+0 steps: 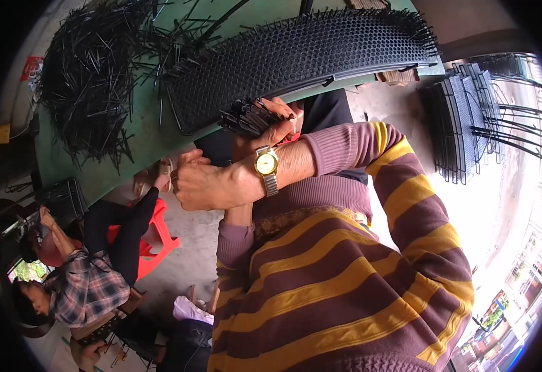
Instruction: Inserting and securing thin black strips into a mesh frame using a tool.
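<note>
My left hand [278,119] is closed round a bundle of thin black strips [246,118], just below the near edge of a black mesh panel [296,56]. The long, curved panel has honeycomb holes and short black prongs along its far edge. Crossing over my left forearm, my right wrist wears a yellow-faced watch [266,163]. My right hand [203,183] is curled into a fist to the left of that forearm; whatever its fingers hold, if anything, is hidden.
A green table [57,146] carries the panel and a tangled heap of black strips [91,74]. Several dark wire racks [463,124] stand at right. A person in a plaid shirt [91,288] sits at lower left near a red plastic stool [156,239].
</note>
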`<action>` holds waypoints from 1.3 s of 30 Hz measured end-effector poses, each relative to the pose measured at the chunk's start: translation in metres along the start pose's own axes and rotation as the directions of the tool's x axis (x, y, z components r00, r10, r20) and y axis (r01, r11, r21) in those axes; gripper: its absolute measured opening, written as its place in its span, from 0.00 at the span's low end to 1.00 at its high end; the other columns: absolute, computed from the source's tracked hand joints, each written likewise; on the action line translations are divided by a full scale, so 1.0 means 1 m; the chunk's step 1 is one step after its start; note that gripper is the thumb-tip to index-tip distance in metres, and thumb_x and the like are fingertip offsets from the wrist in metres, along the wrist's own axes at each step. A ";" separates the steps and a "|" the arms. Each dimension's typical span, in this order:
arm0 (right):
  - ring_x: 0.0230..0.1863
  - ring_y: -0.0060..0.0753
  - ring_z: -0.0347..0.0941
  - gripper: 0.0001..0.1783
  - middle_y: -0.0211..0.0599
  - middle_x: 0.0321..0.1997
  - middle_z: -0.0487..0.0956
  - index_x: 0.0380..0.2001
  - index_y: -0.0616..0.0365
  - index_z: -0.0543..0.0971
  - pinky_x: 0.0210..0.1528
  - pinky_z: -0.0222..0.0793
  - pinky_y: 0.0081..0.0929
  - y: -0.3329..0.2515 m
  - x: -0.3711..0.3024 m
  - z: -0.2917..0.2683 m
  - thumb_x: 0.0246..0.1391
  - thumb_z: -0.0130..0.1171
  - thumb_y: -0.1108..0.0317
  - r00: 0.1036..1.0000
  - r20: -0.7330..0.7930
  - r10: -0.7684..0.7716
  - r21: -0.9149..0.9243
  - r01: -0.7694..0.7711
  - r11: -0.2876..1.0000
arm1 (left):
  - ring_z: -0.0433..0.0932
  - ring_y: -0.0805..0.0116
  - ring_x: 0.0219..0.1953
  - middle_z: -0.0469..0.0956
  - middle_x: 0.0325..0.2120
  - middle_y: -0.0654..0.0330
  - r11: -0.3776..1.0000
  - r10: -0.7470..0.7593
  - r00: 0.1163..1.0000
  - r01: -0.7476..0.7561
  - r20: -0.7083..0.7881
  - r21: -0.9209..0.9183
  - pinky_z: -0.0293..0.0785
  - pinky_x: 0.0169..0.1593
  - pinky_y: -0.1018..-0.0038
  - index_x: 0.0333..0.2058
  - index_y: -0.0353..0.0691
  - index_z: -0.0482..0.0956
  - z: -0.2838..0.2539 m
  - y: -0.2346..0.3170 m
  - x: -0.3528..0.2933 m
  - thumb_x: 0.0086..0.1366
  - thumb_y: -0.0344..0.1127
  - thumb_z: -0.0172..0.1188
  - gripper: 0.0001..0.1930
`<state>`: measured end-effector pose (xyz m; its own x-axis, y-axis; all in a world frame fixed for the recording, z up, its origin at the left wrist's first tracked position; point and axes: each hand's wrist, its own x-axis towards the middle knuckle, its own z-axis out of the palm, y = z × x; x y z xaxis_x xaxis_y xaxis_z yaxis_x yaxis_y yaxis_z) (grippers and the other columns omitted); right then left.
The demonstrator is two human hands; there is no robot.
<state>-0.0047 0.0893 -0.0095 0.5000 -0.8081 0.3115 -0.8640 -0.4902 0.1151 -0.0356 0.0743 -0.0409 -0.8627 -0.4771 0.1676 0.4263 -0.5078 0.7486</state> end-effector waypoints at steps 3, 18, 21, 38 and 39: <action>0.22 0.34 0.70 0.07 0.33 0.20 0.73 0.20 0.57 0.78 0.30 0.65 0.34 -0.003 0.011 -0.004 0.36 0.59 0.66 1.000 0.028 -0.010 0.014 0.009 1.000 | 0.74 0.68 0.32 0.74 0.28 0.57 1.000 -0.011 1.000 0.011 0.004 0.017 0.72 0.44 0.69 0.34 0.36 0.75 0.000 0.000 0.001 0.62 0.24 0.59 0.03; 0.26 0.31 0.72 0.08 0.31 0.24 0.74 0.24 0.54 0.78 0.32 0.65 0.32 0.018 0.009 -0.029 0.38 0.59 0.65 0.978 0.158 -0.139 0.062 0.130 0.990 | 0.75 0.70 0.29 0.75 0.23 0.57 0.994 0.017 1.000 -0.017 0.006 0.106 0.71 0.39 0.71 0.29 0.34 0.75 -0.004 0.009 0.001 0.63 0.28 0.62 0.06; 0.27 0.31 0.72 0.08 0.31 0.25 0.74 0.25 0.54 0.79 0.32 0.66 0.32 0.023 0.020 -0.032 0.38 0.59 0.65 0.965 0.182 -0.189 0.060 0.180 0.982 | 0.69 0.73 0.26 0.71 0.23 0.63 0.971 -0.237 0.959 0.228 -0.156 -0.073 0.71 0.34 0.74 0.34 0.42 0.75 -0.021 -0.004 -0.010 0.69 0.42 0.56 0.10; 0.30 0.20 0.74 0.10 0.34 0.27 0.78 0.40 0.64 0.77 0.31 0.70 0.22 0.155 -0.070 -0.069 0.60 0.59 0.68 0.737 0.349 0.579 0.828 -0.532 0.178 | 0.76 0.72 0.24 0.78 0.24 0.61 0.977 -0.204 0.811 0.133 -0.548 -0.167 0.71 0.23 0.75 0.41 0.38 0.79 0.007 0.024 -0.005 0.66 0.39 0.61 0.11; 0.29 0.18 0.73 0.08 0.33 0.27 0.77 0.39 0.64 0.77 0.31 0.70 0.21 0.157 -0.071 -0.068 0.60 0.58 0.70 0.715 0.399 0.574 0.815 -0.564 0.136 | 0.76 0.72 0.23 0.78 0.25 0.61 0.974 -0.215 0.808 0.136 -0.548 -0.182 0.71 0.23 0.76 0.42 0.38 0.79 0.007 0.025 -0.004 0.66 0.39 0.61 0.12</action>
<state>-0.1801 0.0916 0.0503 -0.1142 -0.9896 -0.0874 -0.3510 0.1225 -0.9283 -0.0231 0.0689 -0.0181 -0.6403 -0.6691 -0.3771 0.3469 -0.6900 0.6352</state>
